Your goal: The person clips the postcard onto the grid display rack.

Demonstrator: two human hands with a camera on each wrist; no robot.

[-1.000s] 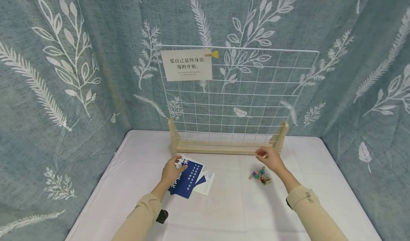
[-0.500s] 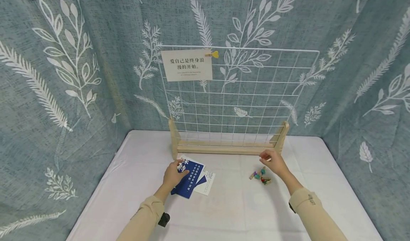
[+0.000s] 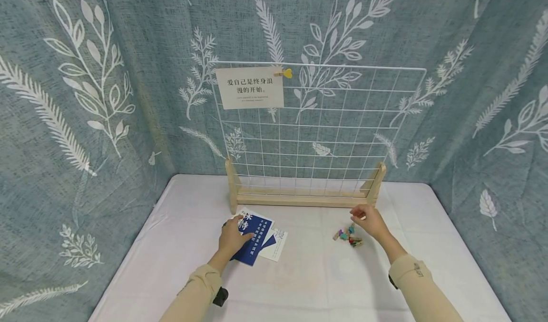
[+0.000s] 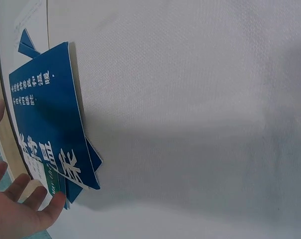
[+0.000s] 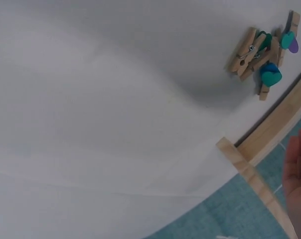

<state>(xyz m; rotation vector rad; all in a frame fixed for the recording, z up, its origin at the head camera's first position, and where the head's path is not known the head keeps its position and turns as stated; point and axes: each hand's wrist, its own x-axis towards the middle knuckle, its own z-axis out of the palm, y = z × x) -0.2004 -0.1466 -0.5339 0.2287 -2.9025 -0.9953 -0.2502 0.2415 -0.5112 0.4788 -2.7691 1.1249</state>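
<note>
My left hand (image 3: pixel 232 239) is over the left side of a blue card (image 3: pixel 257 239) with white lettering, on a loose pile of cards. In the left wrist view its fingers (image 4: pixel 52 211) are spread and bent at the end of the blue card (image 4: pixel 51 99), thumb apart. A white card (image 3: pixel 276 248) peeks out from under the pile's right side. My right hand (image 3: pixel 369 221), fingers loosely bent and holding nothing visible, hovers beside several small wooden clothespins (image 3: pixel 347 236). In the right wrist view these clothespins (image 5: pixel 247 52) have green, blue and purple hearts.
A white wire grid rack (image 3: pixel 329 136) in a wooden base (image 3: pixel 299 200) stands behind the hands. A cream card (image 3: pixel 248 93) hangs at its upper left from a yellow-heart clothespin (image 3: pixel 284 73). Patterned blue-green cloth (image 3: pixel 128 170) surrounds the white table (image 3: pixel 308 284).
My left hand has shifted slightly right and down over the blue card. My right hand has drawn slightly right and nearer. The cards and clothespins lie as before.
</note>
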